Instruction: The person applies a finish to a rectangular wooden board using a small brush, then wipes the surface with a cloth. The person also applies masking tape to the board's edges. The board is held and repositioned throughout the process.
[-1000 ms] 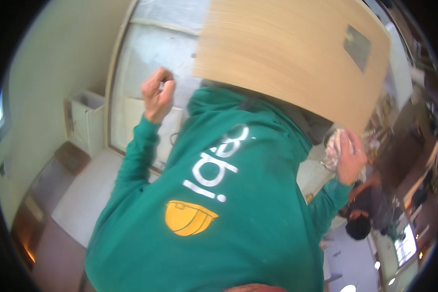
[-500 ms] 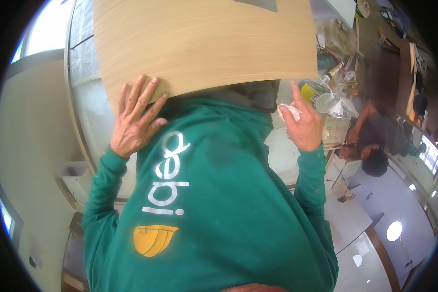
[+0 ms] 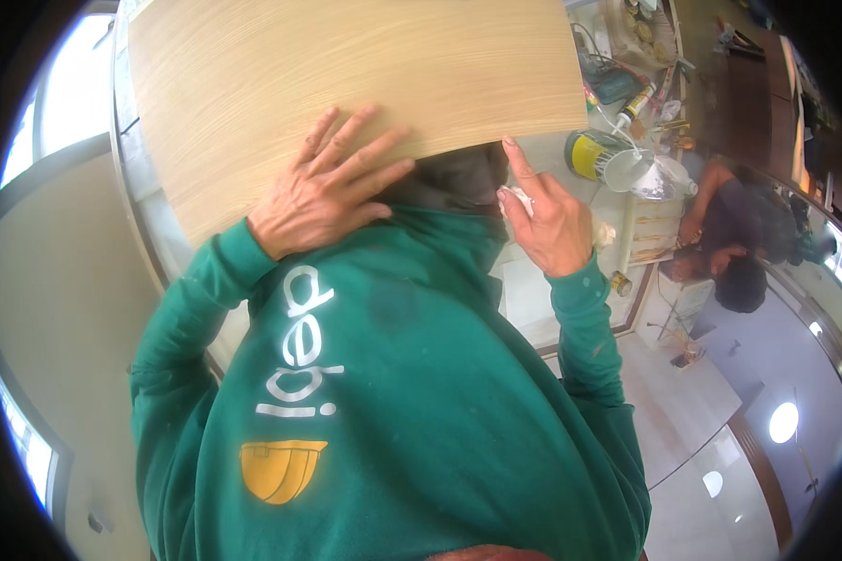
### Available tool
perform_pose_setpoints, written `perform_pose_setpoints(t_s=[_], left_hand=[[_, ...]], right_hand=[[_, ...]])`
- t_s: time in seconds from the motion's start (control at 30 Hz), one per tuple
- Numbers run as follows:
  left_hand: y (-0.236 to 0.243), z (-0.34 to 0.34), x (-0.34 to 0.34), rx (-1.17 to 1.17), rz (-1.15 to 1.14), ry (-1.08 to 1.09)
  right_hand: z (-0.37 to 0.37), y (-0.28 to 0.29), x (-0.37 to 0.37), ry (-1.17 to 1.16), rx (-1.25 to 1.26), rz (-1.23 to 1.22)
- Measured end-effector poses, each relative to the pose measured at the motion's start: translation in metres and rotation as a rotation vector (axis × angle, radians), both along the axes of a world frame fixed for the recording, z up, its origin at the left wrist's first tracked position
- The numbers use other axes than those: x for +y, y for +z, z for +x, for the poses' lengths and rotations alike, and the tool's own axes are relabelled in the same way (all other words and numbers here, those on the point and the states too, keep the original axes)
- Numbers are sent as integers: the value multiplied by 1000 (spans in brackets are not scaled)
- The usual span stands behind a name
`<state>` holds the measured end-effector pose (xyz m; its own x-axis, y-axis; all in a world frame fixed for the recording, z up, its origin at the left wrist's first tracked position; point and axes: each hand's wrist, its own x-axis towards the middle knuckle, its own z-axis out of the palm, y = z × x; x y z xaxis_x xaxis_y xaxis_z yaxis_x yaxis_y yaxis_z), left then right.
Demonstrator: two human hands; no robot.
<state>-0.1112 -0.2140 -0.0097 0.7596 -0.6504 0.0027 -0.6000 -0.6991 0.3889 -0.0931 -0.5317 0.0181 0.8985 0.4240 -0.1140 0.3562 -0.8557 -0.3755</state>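
Observation:
A large wood-grain board (image 3: 365, 65) lies across the far side, its near edge close to my body. My left hand (image 3: 332, 182) rests flat on the board near that edge, fingers spread, holding nothing. My right hand (image 3: 550, 217) is at the near right part of the edge, index finger stretched out with its tip at the edge. A crumpled white cloth or tissue (image 3: 516, 200) is tucked in its other fingers, mostly hidden by the hand.
To the right stand a green and yellow container (image 3: 585, 154), a clear plastic tub with white residue (image 3: 626, 171) and a sealant tube (image 3: 636, 106). A small can (image 3: 620, 283) sits beside my right forearm. Another person (image 3: 734, 234) is further right. A wall (image 3: 65, 243) rises at the left.
My left hand has slid right along the board. My right hand has moved left and up, its index finger now at the board's edge. The view has shifted slightly.

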Motion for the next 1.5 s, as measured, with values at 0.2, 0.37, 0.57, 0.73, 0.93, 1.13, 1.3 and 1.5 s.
perform_pose_setpoints(t_s=[0.2,0.37,0.57,0.73,0.93,1.13,1.3,1.5], left_hand=[[-1,4,-2,-17,27,-9],[4,-2,28,-42,31,39],[12,8,41,-72,0,147],[16,28,21,-91,-34,161],[12,43,-8,-137,-85,244],[16,50,-24,-159,-48,369],[22,41,-11,-112,17,381],[28,25,8,-58,96,404]], right_hand=[[7,0,0,25,19,-10],[10,-5,-12,-51,33,70],[15,-19,-29,-286,44,313],[21,-59,-51,-580,221,564],[50,-157,-96,-1153,465,977],[101,-286,-129,-1421,406,1294],[163,-336,-132,-1152,248,752],[196,-366,-109,-1133,246,425]])
